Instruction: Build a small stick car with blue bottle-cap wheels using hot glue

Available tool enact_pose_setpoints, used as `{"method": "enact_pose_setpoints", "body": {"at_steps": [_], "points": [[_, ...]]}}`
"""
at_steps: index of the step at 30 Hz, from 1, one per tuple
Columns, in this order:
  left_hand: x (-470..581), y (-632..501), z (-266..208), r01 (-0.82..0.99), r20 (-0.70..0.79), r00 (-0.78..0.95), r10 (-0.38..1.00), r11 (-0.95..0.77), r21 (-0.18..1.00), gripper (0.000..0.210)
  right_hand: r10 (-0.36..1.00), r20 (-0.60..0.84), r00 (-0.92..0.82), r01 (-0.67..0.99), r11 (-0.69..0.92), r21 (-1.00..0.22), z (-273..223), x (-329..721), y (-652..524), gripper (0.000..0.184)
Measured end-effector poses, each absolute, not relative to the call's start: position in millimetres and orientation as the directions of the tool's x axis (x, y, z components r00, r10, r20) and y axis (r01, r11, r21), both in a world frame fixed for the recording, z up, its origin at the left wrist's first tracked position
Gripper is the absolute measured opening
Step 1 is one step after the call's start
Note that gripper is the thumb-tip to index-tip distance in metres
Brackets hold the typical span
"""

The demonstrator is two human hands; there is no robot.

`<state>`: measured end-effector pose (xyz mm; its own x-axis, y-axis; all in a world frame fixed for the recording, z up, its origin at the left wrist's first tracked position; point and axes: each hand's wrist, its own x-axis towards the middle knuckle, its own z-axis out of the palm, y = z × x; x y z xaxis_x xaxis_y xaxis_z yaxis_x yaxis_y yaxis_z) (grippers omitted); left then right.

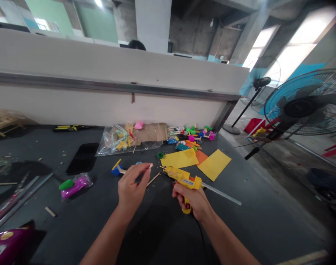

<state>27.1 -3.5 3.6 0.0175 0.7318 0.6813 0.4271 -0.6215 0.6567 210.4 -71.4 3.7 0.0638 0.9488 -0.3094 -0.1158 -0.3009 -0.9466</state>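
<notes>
My right hand (191, 197) is closed around the handle of a yellow hot glue gun (183, 176). A clear glue stick (223, 194) sticks out of its back, and its nozzle points left. My left hand (133, 184) pinches a small pale piece (150, 166) between thumb and forefinger, just left of the nozzle; its kind is too small to tell. Beneath the hands a thin wooden stick (153, 179) lies on the dark table (157, 235). Beside my left hand is a blue piece with a yellow strip (117, 168), partly hidden behind the fingers.
Yellow sheets (214, 164) lie beyond the glue gun, near a pile of colourful small parts (195, 134). A clear plastic bag (104, 143), a black phone (82, 158) and yellow-black pliers (71, 128) lie left. A white partition (102, 103) bounds the back; a fan (300, 106) stands right.
</notes>
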Motion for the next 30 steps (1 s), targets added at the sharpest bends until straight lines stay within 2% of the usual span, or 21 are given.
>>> {"method": "enact_pose_setpoints", "body": {"at_steps": [3,5,7,10,15,20,23,25,27,28,29,30], "points": [[28.2,-0.6,1.4,0.128,0.42,-0.095,0.903,-0.407,0.904,0.017,0.969,-0.228,0.093,-0.255,-0.198,-0.946,3.2,212.3,-70.5,0.031],[28.9,3.2,0.4,-0.102,0.258,-0.12,0.959,-0.271,0.957,0.02,0.98,-0.161,0.117,-0.361,-0.109,-0.926,4.8,213.8,-69.5,0.029],[29.0,7.5,0.3,-0.262,0.149,-0.108,0.983,-0.173,0.949,0.023,0.984,-0.109,0.143,-0.455,-0.033,-0.89,9.7,216.7,-68.5,0.028],[28.0,13.0,0.9,-0.374,0.047,-0.066,0.997,-0.068,0.925,0.024,0.981,-0.06,0.187,-0.541,0.052,-0.839,26.1,226.8,-70.3,0.026],[25.6,18.6,6.0,-0.488,-0.048,-0.099,0.994,-0.006,0.873,0.022,0.946,0.066,0.317,-0.514,0.23,-0.826,74.5,267.0,-100.1,0.024],[20.3,24.3,22.1,-0.499,-0.033,-0.292,0.956,-0.122,0.858,0.02,0.8,0.261,0.54,-0.288,0.467,-0.836,114.3,315.5,-151.6,0.024],[15.1,21.4,38.4,-0.491,0.024,-0.405,0.914,-0.24,0.838,0.02,0.708,0.303,0.638,-0.128,0.485,-0.865,107.8,341.2,-163.4,0.024],[12.7,14.4,50.5,-0.476,0.092,-0.412,0.907,-0.301,0.826,0.018,0.696,0.282,0.66,0.029,0.352,-0.936,87.9,357.2,-157.8,0.022],[12.6,4.4,61.5,-0.449,0.163,-0.392,0.905,-0.343,0.825,0.015,0.727,0.247,0.64,0.294,0.065,-0.954,60.7,369.8,-143.8,0.018],[13.7,-1.3,65.8,-0.435,0.183,-0.385,0.905,-0.353,0.828,0.015,0.78,0.231,0.582,0.502,-0.121,-0.856,46.5,374.1,-135.1,0.016],[15.4,-7.1,68.8,-0.426,0.19,-0.375,0.907,-0.35,0.834,0.015,0.823,0.229,0.52,0.703,-0.259,-0.663,33.0,376.8,-126.1,0.017],[17.6,-13.0,70.3,-0.418,0.185,-0.369,0.911,-0.34,0.842,0.016,0.851,0.217,0.478,0.758,-0.275,-0.591,20.9,378.0,-117.1,0.018]]}}
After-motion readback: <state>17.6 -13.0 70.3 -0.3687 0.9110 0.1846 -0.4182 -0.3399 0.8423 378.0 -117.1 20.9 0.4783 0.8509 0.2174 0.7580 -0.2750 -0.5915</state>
